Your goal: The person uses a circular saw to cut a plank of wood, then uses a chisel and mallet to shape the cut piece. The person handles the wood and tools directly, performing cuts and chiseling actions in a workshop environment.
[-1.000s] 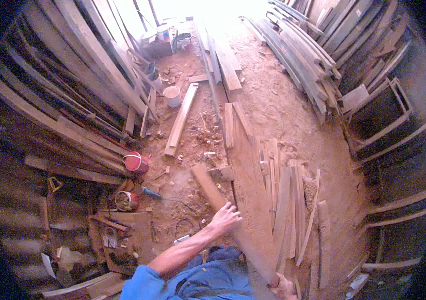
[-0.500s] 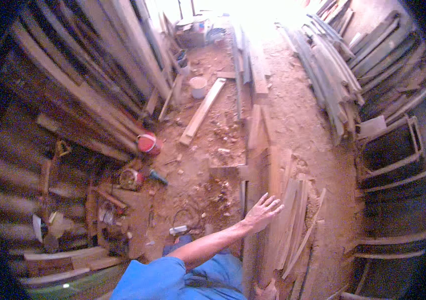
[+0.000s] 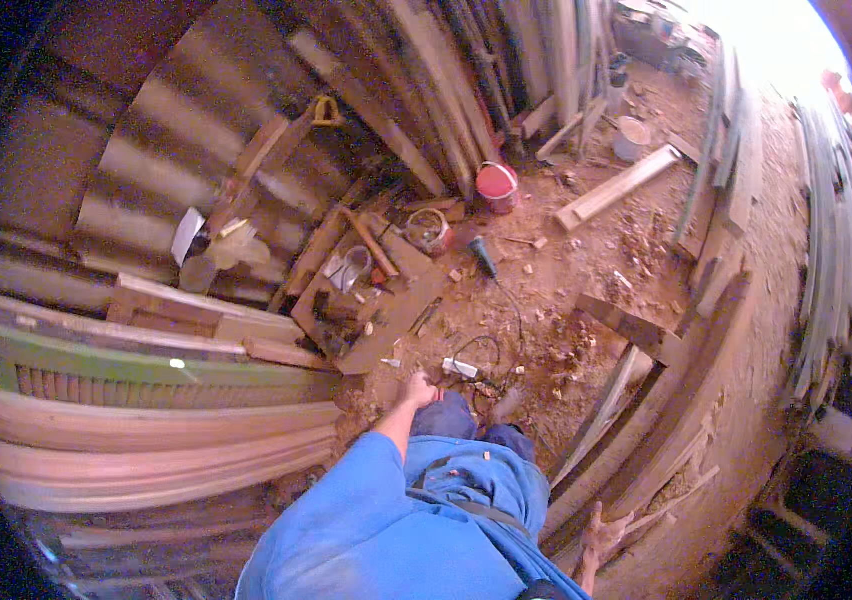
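Since the earlier frame, the view has swung left; the left hand [image 3: 422,389] has gone from above the boards to beside the knee [image 3: 449,416], near a white power strip [image 3: 461,368]. Its finger closure: cannot tell. Right hand [image 3: 601,535]: fingers spread, beside the thin wood strips [image 3: 684,468]; contact not resolvable.

Long brown board [image 3: 711,345]: lies on the person's right, left of the strips. Judgement: handling it well calls for a two-handed hold, widely spaced, fingers clear of its underside, eyes on it. Long axis runs from the right hip forward; far end points upper right, towards the bright opening.
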A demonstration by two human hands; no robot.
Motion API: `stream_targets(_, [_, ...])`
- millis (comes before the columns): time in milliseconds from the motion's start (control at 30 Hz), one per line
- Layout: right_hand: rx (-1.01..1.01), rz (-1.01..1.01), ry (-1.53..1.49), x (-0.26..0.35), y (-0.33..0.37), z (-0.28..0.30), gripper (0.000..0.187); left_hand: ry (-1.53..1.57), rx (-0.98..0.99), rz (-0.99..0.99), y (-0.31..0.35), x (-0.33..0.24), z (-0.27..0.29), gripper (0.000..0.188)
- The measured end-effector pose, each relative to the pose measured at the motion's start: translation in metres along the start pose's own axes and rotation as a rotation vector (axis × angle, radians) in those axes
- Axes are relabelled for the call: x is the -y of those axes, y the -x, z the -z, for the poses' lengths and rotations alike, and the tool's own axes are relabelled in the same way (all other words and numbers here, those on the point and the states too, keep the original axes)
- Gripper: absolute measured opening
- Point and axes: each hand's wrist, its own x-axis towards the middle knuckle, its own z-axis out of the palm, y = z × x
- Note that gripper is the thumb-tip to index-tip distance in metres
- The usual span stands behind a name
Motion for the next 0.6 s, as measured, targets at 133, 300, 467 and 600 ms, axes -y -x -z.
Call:
stream_targets(133, [-0.221,0.386,-0.233,0.030,-0.022,0.016,0.085,0.194,-0.003,0.141,0.004,0.085,-0.018,0.037])
stream_targets(300, [-0.380,0.738,-0.165,0.159,-0.063,-0.002,0.049,-0.144,0.381,-0.014,0.014,0.113,-0.028,0.089])
stream_targets(467, [0.291,0.770,-0.123,0.327,-0.049,-0.161,0.020,-0.250,0.610,-0.016,0.003,0.156,-0.025,0.108])
stream_targets(600, [0.688,1.022,0.215,0.422,0.014,-0.368,0.045,0.049,0.267,0.217,0.008,0.224,-0.029,0.121])
